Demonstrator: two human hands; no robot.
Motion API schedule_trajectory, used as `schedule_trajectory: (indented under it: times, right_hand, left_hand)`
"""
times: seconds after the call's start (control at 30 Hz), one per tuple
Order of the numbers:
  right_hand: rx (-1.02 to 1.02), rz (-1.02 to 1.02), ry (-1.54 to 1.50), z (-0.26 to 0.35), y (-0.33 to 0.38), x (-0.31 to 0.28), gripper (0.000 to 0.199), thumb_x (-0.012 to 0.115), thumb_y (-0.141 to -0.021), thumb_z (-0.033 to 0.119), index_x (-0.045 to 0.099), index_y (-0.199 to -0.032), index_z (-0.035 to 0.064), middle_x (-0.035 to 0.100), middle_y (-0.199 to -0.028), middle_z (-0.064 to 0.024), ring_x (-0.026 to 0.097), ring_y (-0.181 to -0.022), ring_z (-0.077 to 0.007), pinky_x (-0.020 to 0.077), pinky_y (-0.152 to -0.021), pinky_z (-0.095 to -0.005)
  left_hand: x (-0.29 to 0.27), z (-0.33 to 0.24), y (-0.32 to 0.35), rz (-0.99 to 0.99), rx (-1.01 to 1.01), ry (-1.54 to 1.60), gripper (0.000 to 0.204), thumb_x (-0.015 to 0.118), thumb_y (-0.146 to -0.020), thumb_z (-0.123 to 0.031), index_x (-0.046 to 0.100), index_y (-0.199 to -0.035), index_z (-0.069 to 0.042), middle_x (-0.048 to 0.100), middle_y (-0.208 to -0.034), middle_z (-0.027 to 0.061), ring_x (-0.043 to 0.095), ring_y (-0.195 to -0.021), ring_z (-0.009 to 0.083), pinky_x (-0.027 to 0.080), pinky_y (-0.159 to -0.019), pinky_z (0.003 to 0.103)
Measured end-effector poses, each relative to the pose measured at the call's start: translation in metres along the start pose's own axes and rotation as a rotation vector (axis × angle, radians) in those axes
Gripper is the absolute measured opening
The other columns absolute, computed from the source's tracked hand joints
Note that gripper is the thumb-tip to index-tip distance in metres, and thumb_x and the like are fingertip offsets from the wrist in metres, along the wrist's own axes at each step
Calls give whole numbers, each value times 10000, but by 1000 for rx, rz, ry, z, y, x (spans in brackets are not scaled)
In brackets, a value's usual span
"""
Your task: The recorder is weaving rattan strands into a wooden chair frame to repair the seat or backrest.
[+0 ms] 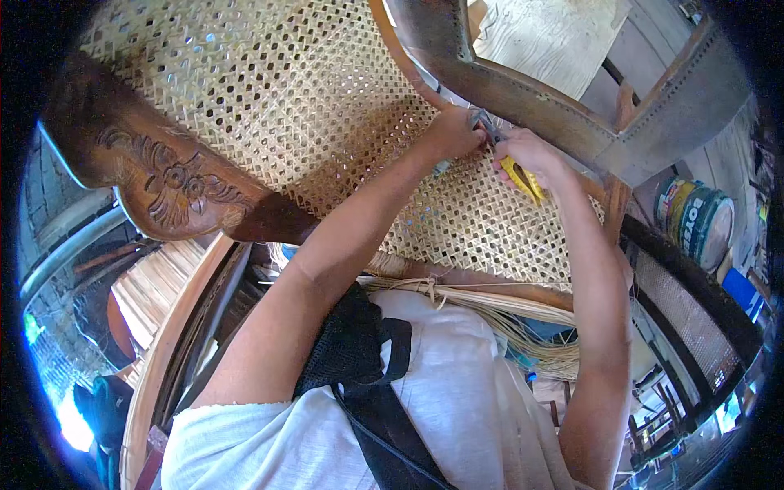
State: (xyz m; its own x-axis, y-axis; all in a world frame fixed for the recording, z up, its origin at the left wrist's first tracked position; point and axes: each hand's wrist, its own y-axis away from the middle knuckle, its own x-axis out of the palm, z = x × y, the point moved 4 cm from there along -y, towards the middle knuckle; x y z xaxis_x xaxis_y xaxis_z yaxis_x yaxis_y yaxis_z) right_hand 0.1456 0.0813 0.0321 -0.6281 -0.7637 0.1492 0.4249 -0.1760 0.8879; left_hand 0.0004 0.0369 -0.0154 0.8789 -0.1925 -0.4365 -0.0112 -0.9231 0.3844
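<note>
My right hand (529,153) is closed round a pair of pliers (516,175) with yellow handles and grey metal jaws. The jaws point up and left, over the far edge of a woven cane panel (457,220) set in a brown wooden chair frame (265,214). Close beside the jaws, my left hand (457,133) has its fingers pinched together at the cane. Whatever lies between those fingers is too small to make out. Both forearms reach across the panel.
Long loose cane strands (523,327) lie between my body and the panel. Beyond the panel stands a dark frame with studded edges (563,122). A green paint bucket (694,220) is on the right, and a carved flower (175,181) decorates the frame at left.
</note>
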Motion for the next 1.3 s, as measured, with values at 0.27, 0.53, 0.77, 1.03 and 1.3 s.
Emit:
schedule_trajectory:
  times: [0.27, 0.53, 0.77, 1.03, 1.3]
  right_hand:
    - [-383, -380, 77, 29, 129, -47, 409, 605, -832, 93, 536, -1227, 15, 540, -692, -27, 521, -539, -89, 437, -478, -230]
    - [-397, -301, 315, -63, 307, 13, 182, 650, -833, 177, 580, -956, 62, 562, -771, -15, 547, -689, -105, 447, -630, -274]
    - [-303, -259, 707, -185, 277, 129, 320, 646, -773, 89, 543, -1064, 6, 590, -1023, -207, 567, -981, -398, 451, -836, -429]
    - [-401, -446, 821, -183, 277, 154, 506, 605, -786, 38, 443, -1265, 19, 502, -1208, -220, 502, -1113, -412, 454, -904, -471]
    - [-640, -563, 1162, -174, 280, 177, 450, 585, -769, -15, 559, -1214, 46, 566, -1094, -153, 565, -995, -348, 470, -880, -407]
  left_hand:
    - [-8, 4, -41, 229, -404, -130, 355, 772, -676, -310, 693, -783, 19, 692, -790, 173, 672, -719, 296, 526, -672, 375]
    - [-21, -33, 15, 123, -71, -281, 419, 751, -740, -347, 680, -978, -9, 692, -881, 141, 657, -810, 239, 505, -742, 359]
    - [-85, -109, 202, 680, -98, -478, 246, 692, -766, -272, 698, -852, -42, 692, -763, 97, 644, -682, 165, 493, -643, 304]
    - [-100, -61, 319, 291, 38, -660, 255, 675, -774, -341, 697, -882, -110, 683, -830, 131, 655, -824, 320, 499, -743, 428]
    - [-135, -107, 312, 314, -52, -526, 241, 761, -700, -314, 713, -796, -100, 683, -746, 89, 654, -748, 274, 487, -685, 396]
